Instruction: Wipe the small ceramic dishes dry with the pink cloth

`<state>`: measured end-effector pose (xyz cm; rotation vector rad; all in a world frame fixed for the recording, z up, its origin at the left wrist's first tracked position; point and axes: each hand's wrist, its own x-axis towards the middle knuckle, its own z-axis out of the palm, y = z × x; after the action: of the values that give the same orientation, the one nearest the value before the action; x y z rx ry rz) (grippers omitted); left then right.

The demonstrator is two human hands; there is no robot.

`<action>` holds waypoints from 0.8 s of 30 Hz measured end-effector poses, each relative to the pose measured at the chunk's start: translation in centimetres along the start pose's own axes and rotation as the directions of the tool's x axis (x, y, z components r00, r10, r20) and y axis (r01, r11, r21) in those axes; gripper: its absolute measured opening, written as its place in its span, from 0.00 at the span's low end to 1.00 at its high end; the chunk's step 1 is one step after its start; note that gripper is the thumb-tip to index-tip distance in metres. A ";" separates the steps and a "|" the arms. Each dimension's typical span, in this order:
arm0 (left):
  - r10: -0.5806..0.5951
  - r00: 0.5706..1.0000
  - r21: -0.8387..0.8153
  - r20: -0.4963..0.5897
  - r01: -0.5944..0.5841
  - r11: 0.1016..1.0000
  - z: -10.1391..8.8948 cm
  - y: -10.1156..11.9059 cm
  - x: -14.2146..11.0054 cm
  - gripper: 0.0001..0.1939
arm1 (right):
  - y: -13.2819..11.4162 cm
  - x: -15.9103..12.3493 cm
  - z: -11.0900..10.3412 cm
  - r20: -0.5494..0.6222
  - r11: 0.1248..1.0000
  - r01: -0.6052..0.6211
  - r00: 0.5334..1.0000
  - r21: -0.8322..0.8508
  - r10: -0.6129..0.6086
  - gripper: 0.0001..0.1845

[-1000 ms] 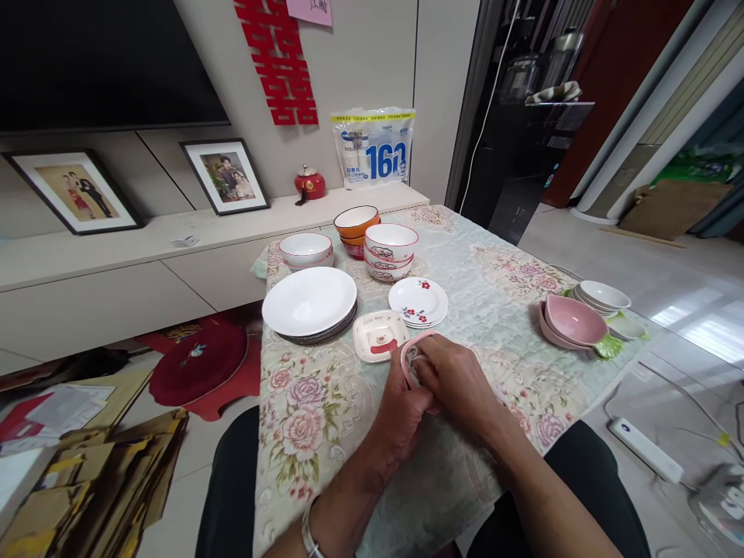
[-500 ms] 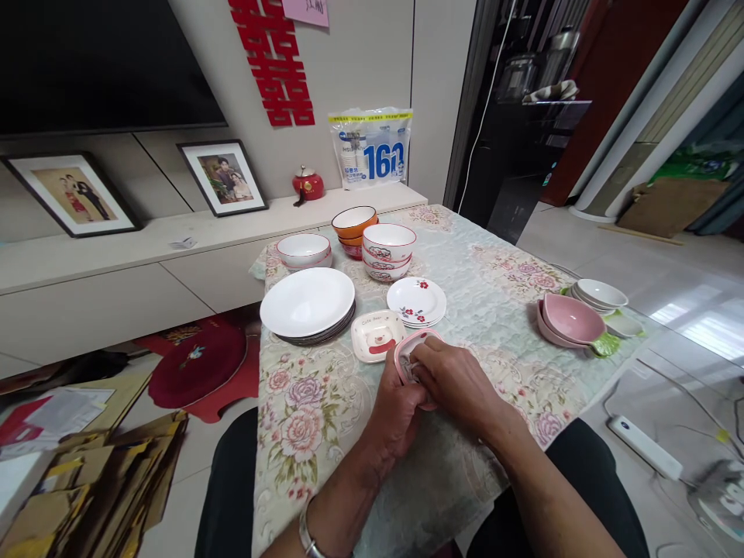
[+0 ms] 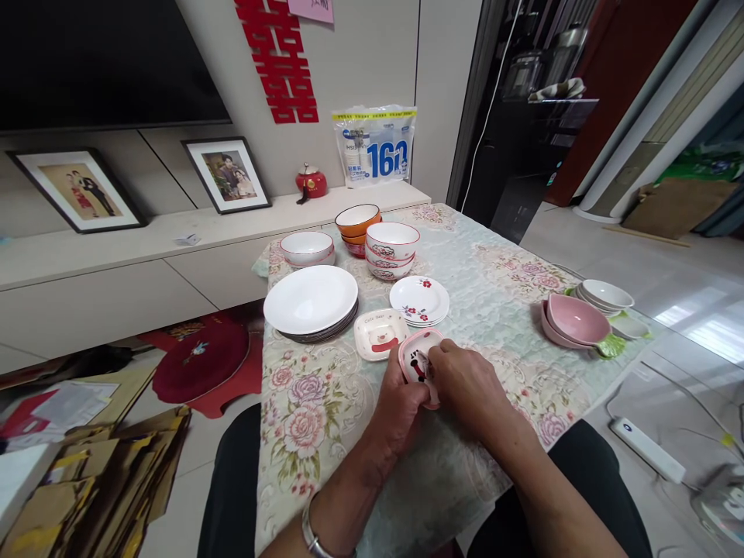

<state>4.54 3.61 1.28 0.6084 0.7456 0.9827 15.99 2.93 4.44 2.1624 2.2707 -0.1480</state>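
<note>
My left hand (image 3: 401, 399) is closed around the near left side of a small pink-rimmed dish (image 3: 416, 353), tilted up above the table. Red and black figures and lettering show on its white inside. The bunched fingers of my right hand (image 3: 459, 376) press inside the dish's right half; a whitish bit shows at the fingertips, too small to name. Just beyond sits a square cream dish (image 3: 380, 332) with a bear picture. Behind that is a stack of small flowered plates (image 3: 419, 298), and to its left a stack of large white plates (image 3: 311, 298).
Toward the back of the cloth-covered table (image 3: 325, 457) stand white red-rimmed bowls (image 3: 392, 244), orange bowls (image 3: 357, 221) and more white bowls (image 3: 307, 246). At the right edge are pink bowls (image 3: 575, 319) and small white bowls (image 3: 604, 294). Flattened cardboard (image 3: 122, 473) lies on the floor at left.
My right hand has shifted from deep in the small dish toward its right side, uncovering the picture inside. My left hand keeps its hold. The stacks stay where they were.
</note>
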 end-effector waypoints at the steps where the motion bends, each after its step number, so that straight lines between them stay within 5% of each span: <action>1: 0.001 1.000 0.003 0.003 -0.001 1.000 0.0 0.0 0.0 0.37 | 0.2 0.0 0.0 0.025 1.000 0.020 0.999 0.020 -0.021 0.04; 5: -0.007 1.000 0.010 0.006 0.007 1.000 0.1 0.0 -0.1 0.35 | 0.8 0.0 0.0 0.067 0.974 0.144 0.985 0.173 -0.157 0.06; 10: 0.008 1.000 0.007 0.020 -0.009 1.000 0.2 0.3 -0.2 0.36 | 1.4 0.1 -0.2 -0.054 0.871 0.211 0.976 0.444 -0.210 0.10; 14: 0.030 0.999 -0.013 0.015 -0.030 0.999 0.4 0.6 -0.1 0.34 | 2.0 0.3 -0.3 -0.246 0.752 0.185 0.969 0.633 -0.032 0.09; 20: 0.027 0.997 -0.048 -0.078 -0.031 0.998 0.4 0.5 0.1 0.26 | 2.4 1.0 0.5 -0.394 0.653 0.116 0.870 0.748 0.297 0.07; 22: 0.011 0.994 -0.055 -0.108 -0.017 0.998 0.2 0.5 0.2 0.25 | 2.5 1.2 0.8 -0.346 0.533 0.116 0.868 0.838 0.355 0.06; 24: -0.017 0.988 -0.077 -0.153 0.005 0.997 0.0 0.5 0.2 0.24 | 2.7 1.3 1.1 -0.266 0.320 0.129 0.860 0.939 0.435 0.08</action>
<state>4.42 4.02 1.59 0.4649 0.8425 1.0515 18.59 4.32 3.09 3.2604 2.4588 -1.4958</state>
